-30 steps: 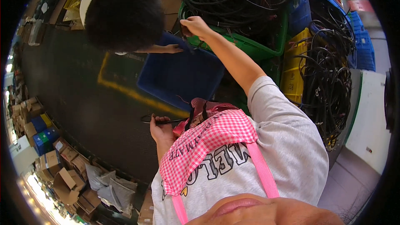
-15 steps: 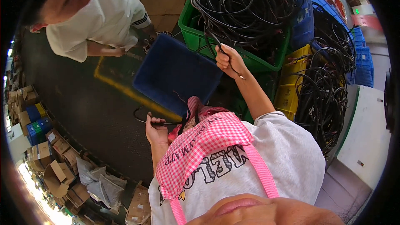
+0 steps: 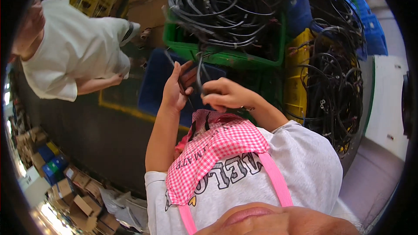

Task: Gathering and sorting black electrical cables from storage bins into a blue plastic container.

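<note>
My left hand is raised beside the green crate, thumb up and fingers loosely curved, with a thin black cable running through it. Close by on the right, my right hand has its fingers bent round a looped black cable, which hangs at the front of the crate. Motion blurs both cables, and their ends are hard to follow. Behind the hands, a large coiled heap of black cables fills the green crate. Below and behind my left hand stands a blue bin, partly covered by my arms.
A yellow crate stands at the right beside a tangle of black cables. Blue crates are behind it. Another person in a white shirt stands at the left. Cardboard boxes lie at the lower left.
My left hand has risen from low beside the apron to near the right hand. My right hand has come down and left. The view has shifted, and the other person appears turned.
</note>
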`<state>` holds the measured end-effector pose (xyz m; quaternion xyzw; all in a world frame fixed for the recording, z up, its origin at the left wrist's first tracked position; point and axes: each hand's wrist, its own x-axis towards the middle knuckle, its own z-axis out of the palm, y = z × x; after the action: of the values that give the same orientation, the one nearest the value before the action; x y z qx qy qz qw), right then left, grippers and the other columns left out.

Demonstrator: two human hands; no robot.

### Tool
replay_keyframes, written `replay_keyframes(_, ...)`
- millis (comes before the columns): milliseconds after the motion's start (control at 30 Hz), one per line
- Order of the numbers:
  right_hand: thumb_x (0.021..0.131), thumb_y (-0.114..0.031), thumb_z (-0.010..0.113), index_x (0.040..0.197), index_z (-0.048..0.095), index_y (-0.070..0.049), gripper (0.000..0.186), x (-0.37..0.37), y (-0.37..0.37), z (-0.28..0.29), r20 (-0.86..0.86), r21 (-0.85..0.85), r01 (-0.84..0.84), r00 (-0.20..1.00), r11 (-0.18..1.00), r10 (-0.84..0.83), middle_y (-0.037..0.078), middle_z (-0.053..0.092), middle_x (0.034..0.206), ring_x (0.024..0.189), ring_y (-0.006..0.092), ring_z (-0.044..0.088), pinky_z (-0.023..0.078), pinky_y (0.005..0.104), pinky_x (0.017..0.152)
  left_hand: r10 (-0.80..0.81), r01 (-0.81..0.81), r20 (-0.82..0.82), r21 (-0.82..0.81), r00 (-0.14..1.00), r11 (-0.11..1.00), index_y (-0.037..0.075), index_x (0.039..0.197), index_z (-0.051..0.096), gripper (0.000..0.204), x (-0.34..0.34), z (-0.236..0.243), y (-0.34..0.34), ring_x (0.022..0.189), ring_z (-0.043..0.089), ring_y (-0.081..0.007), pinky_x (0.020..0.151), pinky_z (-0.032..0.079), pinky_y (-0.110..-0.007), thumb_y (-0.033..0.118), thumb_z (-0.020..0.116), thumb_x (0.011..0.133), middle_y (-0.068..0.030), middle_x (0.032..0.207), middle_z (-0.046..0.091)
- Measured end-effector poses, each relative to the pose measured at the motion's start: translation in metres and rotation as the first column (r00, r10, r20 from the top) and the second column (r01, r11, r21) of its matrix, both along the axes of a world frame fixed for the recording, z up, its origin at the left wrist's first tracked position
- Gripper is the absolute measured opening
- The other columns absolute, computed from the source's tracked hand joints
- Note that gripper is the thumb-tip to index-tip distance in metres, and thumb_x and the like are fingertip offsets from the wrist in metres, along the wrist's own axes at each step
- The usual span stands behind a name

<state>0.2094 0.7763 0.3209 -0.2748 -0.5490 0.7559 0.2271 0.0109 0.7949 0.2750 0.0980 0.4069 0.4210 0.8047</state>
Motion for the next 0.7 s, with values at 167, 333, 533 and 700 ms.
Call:
replay_keyframes(167,0.090,-0.020,0.057,0.071,0.048,-0.001,0.028,-0.003,0.004,-0.021,0.056,0.369,-0.091,0.996,0.925,0.076,0.007,0.054,0.052,0.046,0.0167,0.053,0.040,0.0281,0.045,-0.203,0.167,-0.185,-0.193,0.962,0.967,0.010,0.107,0.056,0.034,0.029,-0.028,0.036,0.061,0.058,-0.0132,0.044,0.034,-0.022,0.040,0.056,0.090,-0.0027,0.077,0.065)
replay_keyframes(333,0.088,-0.023,0.060,0.074,0.059,-0.003,0.024,-0.001,0.013,-0.014,0.070,0.387,-0.110,0.994,0.915,0.090,0.007,0.059,0.056,0.053,0.0191,0.059,0.045,0.0297,0.051,-0.198,0.188,-0.371,-0.065,0.907,0.980,0.005,0.108,0.056,0.028,0.033,-0.008,0.026,0.048,0.039,-0.0068,0.043,0.032,-0.021,0.028,0.052,0.093,0.0040,0.059,0.042)
replay_keyframes(533,0.092,-0.027,0.053,0.078,0.062,-0.003,0.030,0.026,0.044,-0.048,0.067,0.044,0.465,0.881,0.884,-0.467,0.002,0.060,0.063,0.055,0.0067,0.057,0.044,0.0201,0.049,-0.170,0.288,-0.535,0.145,0.827,0.947,-0.004,0.110,0.055,0.031,-0.006,0.054,-0.018,0.044,0.036,-0.0048,0.041,0.028,-0.018,0.022,0.049,0.094,0.0029,0.056,0.042)
replay_keyframes(700,0.094,-0.034,0.048,0.082,0.064,-0.004,0.036,0.031,0.041,-0.063,0.244,0.025,0.503,0.835,0.864,-0.494,0.002,0.063,0.066,0.054,0.0069,0.057,0.044,0.0192,0.049,-0.142,0.335,-0.690,0.153,0.710,0.930,-0.005,0.111,0.055,0.031,-0.036,0.110,-0.064,0.044,0.036,-0.0038,0.041,0.027,-0.018,0.019,0.049,0.093,0.0028,0.054,0.043)
